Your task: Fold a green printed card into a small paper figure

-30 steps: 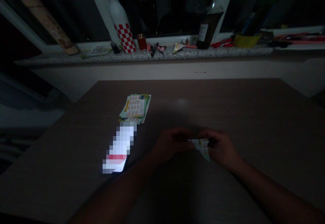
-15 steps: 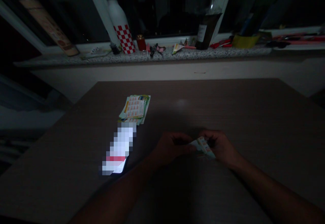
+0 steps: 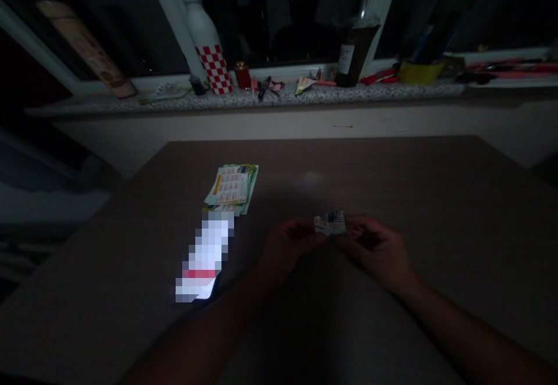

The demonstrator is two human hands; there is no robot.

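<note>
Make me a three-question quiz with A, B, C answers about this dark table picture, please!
1. Where is the stack of cards?
A. On the table, just beyond the lit phone
B. On the windowsill
C. In the right hand

2. What colours are the squares on the bottle on the windowsill?
A. Blue and yellow
B. Red and white
C. Green and black

3. How is the folded paper held?
A. Lying flat and untouched
B. Pinched between both hands
C. Tucked under the phone

Answers:
1 A, the stack lies on the table at the far end of the phone.
2 B, the bottle's lower part shows a red and white check.
3 B, the left hand and the right hand both grip the paper.
</note>
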